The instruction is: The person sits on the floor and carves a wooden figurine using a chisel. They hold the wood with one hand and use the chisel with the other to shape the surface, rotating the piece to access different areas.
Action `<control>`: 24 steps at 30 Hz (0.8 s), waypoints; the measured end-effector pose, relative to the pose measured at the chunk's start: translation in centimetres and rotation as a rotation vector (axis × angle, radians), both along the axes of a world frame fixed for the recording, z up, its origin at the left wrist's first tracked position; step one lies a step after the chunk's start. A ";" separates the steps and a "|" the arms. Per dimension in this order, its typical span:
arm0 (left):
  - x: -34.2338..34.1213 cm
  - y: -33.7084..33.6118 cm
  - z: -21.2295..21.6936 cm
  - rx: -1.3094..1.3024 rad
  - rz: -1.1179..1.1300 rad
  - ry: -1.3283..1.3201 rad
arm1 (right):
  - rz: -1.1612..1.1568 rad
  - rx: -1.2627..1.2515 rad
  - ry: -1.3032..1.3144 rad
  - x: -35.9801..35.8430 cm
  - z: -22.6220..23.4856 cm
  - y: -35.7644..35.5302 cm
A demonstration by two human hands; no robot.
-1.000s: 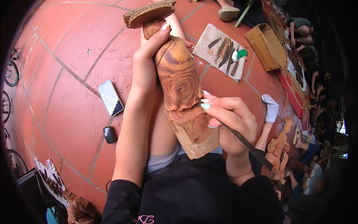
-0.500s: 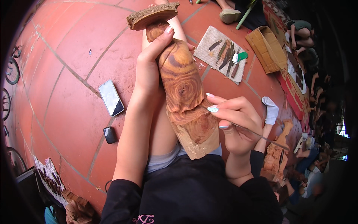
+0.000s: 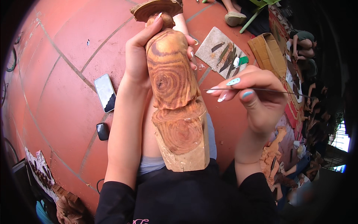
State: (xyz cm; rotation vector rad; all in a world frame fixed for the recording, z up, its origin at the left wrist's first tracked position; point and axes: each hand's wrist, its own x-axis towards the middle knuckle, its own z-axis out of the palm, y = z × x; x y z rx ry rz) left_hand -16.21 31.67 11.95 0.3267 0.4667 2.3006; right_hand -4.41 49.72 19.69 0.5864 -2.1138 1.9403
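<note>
My left hand (image 3: 138,56) is wrapped round the upper part of a carved wooden figure (image 3: 171,71), just under its wide, hat-like top. Dark swirling grain covers the smooth body. The figure's squared, paler base (image 3: 184,143) points toward me over my lap. To its right, my right hand (image 3: 257,93) pinches a thin dark metal rod-like tool (image 3: 268,89) between thumb and fingers. The tool lies nearly level, its tip apart from the wood; its exact kind is too fine to make out.
On the red tiled floor, a phone (image 3: 105,92) and a small black case (image 3: 102,131) lie left. Several blades rest on a pale mat (image 3: 214,46) beyond, beside a cardboard box (image 3: 266,52). Another carving (image 3: 271,155) stands right. Other people sit along the far right.
My right hand has drawn back from the figure, up and to the right, swinging the tool level. My left hand has shifted the figure a little left and stood it straighter in view.
</note>
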 end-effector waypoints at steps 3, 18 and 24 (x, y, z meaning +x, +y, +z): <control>0.2 0.0 0.1 -0.038 0.027 -0.001 | 0.060 0.137 0.111 -1.9 -0.3 -0.1; 0.6 0.3 0.4 -0.016 0.008 -0.054 | 0.306 0.388 0.297 -4.4 -0.6 0.8; 0.6 0.6 0.3 -0.048 0.059 -0.090 | 0.297 0.428 0.323 -4.3 -0.6 0.8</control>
